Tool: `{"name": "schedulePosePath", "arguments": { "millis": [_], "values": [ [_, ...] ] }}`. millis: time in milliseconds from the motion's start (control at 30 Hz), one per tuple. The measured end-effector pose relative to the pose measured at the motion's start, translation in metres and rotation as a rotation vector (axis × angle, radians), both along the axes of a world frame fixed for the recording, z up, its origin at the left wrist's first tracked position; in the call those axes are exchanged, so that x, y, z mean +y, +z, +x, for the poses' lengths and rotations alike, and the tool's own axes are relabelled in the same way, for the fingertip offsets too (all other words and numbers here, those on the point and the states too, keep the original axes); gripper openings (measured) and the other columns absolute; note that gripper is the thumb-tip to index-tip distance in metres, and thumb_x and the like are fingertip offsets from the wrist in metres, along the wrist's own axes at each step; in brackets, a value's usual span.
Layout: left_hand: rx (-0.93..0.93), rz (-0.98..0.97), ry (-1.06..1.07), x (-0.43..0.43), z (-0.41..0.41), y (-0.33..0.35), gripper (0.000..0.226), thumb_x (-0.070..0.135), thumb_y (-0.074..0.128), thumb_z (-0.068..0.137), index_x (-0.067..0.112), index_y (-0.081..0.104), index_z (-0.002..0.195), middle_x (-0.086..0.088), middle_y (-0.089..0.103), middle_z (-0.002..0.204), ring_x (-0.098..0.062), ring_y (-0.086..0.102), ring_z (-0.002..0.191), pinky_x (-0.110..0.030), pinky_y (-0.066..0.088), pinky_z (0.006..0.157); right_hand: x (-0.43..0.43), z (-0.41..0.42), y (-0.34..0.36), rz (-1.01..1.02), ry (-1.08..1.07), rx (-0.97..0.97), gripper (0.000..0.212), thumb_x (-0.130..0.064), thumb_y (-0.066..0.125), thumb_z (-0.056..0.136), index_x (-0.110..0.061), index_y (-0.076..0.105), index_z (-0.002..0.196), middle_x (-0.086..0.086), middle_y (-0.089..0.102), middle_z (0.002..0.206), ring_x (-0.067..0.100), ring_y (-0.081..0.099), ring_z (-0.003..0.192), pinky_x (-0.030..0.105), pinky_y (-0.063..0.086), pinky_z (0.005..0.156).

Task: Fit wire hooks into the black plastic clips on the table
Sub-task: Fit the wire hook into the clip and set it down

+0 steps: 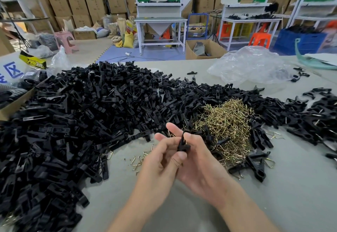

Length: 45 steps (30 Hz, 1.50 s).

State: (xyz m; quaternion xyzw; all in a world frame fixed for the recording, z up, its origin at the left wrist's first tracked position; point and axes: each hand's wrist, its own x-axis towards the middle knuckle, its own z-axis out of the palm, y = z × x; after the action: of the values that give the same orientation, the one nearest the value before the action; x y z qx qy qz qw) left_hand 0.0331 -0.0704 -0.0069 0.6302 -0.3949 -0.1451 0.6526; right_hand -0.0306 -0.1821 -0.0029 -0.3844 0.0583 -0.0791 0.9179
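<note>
A black plastic clip (183, 143) stands upright between both hands, just above the table's near middle. My left hand (162, 160) pinches it from the left with thumb and fingers. My right hand (197, 158) grips it from the right, thumb pressed near its top. A glint of brass wire shows at the clip's upper edge. A tangled heap of brass wire hooks (226, 122) lies just behind my right hand. A huge pile of black clips (82, 113) covers the table's left and middle.
Loose wire hooks (140, 158) lie scattered left of my hands. More black clips (313, 118) spread along the right side. A crumpled clear plastic bag (251, 65) sits at the far right. A cardboard box (16, 102) stands at the left edge. Grey table surface (182, 213) shows in front.
</note>
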Motion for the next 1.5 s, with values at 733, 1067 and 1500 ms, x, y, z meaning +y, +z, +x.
{"name": "schedulePosePath", "arguments": {
  "millis": [733, 1067, 1500],
  "values": [
    [0.03, 0.133, -0.017, -0.009, 0.0, -0.008, 0.06, -0.003, 0.056, 0.097, 0.041, 0.05, 0.137, 0.012, 0.073, 0.091, 0.001, 0.065, 0.081, -0.014, 0.049, 0.074, -0.009, 0.006, -0.007, 0.021, -0.069, 0.167, 0.037, -0.024, 0.063, 0.082, -0.032, 0.076, 0.115, -0.006, 0.074, 0.097, 0.005, 0.056, 0.058, 0.02, 0.048, 0.058],
    [0.189, 0.038, -0.035, -0.011, -0.001, -0.005, 0.063, -0.002, 0.058, 0.094, 0.044, 0.049, 0.138, 0.0, 0.071, 0.075, -0.005, 0.058, 0.064, -0.013, 0.05, 0.068, -0.005, 0.009, -0.014, 0.256, -0.105, 0.178, 0.029, -0.027, 0.059, 0.097, -0.034, 0.073, 0.121, -0.01, 0.065, 0.082, 0.004, 0.042, 0.051, 0.019, 0.038, 0.049],
    [0.152, -0.005, 0.095, -0.01, 0.01, -0.01, 0.036, 0.017, 0.064, 0.094, 0.042, 0.061, 0.12, -0.005, 0.074, 0.084, -0.015, 0.069, 0.071, -0.026, 0.054, 0.063, 0.003, 0.013, -0.007, -0.277, -0.291, 0.116, 0.028, -0.053, 0.065, 0.086, -0.034, 0.076, 0.104, 0.001, 0.072, 0.1, 0.027, 0.055, 0.089, 0.038, 0.047, 0.074]
  ]
}}
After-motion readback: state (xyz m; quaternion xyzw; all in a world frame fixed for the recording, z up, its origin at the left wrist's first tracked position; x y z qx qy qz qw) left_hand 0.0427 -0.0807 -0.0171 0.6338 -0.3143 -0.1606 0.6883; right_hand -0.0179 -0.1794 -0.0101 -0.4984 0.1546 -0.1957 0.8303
